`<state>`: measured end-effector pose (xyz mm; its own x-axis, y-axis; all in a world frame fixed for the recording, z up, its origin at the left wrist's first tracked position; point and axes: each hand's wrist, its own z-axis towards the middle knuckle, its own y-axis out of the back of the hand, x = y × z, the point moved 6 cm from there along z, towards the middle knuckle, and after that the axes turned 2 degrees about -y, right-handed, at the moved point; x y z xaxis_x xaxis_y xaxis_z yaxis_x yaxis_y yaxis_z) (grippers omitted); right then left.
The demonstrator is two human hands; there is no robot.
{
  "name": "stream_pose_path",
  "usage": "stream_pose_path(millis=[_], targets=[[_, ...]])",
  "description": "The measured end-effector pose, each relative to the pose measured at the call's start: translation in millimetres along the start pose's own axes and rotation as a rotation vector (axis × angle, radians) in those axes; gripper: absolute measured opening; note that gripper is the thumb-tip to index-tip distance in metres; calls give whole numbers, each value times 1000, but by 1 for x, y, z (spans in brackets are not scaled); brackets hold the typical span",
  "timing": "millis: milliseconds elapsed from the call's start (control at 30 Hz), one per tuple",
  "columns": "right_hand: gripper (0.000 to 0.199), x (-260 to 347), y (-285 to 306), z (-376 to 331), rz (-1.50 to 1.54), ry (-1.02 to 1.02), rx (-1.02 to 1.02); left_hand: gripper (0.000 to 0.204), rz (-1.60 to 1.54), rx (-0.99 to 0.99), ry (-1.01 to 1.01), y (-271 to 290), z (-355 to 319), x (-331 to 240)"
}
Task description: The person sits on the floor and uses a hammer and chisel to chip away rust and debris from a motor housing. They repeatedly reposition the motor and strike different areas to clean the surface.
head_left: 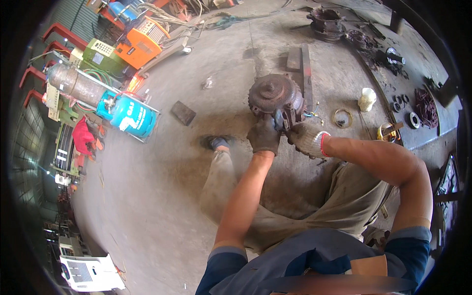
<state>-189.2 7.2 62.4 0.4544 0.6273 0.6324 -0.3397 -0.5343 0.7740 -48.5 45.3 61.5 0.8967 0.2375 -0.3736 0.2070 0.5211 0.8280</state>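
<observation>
A rusty, round electric motor (275, 93) with a finned rim and domed end cover stands on the floor ahead of me. At its near side, my left hand (264, 135) wears a dark, dirty work glove, its fingers closed against the housing. Close beside it, my right hand (307, 139) is in a pale knitted glove with a red cuff, also curled in at the motor's lower near side. What the fingertips of either hand hold is hidden by the gloves and the housing. Thin coloured wires (313, 115) stick out at the motor's right.
A steel bar (307, 69) lies behind the motor, and a flat block (184, 113) to its left. Right of it are a yellowish ring (342, 118), a white plastic container (367, 100) and several bearings. A teal gas cylinder (132, 115) and orange welding machine (142, 43) stand far left.
</observation>
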Motion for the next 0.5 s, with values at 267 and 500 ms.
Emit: stream_pose_path(millis=[267, 500], targets=[[31, -1, 8, -6, -147, -122, 3, 57, -1477, 702, 791, -74, -46, 27], [32, 7, 17, -24, -159, 39, 98, 55, -1819, 833, 741, -77, -76, 10]])
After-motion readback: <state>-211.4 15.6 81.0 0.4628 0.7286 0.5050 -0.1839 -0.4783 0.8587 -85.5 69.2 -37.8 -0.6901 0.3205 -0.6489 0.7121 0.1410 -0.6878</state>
